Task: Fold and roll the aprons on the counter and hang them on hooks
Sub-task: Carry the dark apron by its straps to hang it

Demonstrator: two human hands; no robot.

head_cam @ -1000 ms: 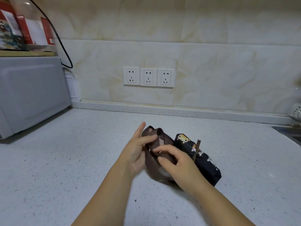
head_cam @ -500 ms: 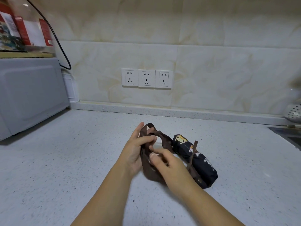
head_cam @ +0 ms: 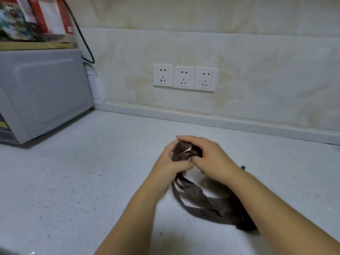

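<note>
The hands are closing together: the left hand [head_cam: 170,170] is gripping the strap [head_cam: 182,154], the right hand [head_cam: 211,157] is pinching its bunched loop, likely tightening the tie.

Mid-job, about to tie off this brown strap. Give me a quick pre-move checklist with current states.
1. Left hand grips brown strap: ok.
2. Right hand pinches it too: ok.
3. Strap tail free of tangles on counter: cannot tell.
4. Apron roll tight: cannot tell, not in sight.
5. Hook in view: not ok.
</note>
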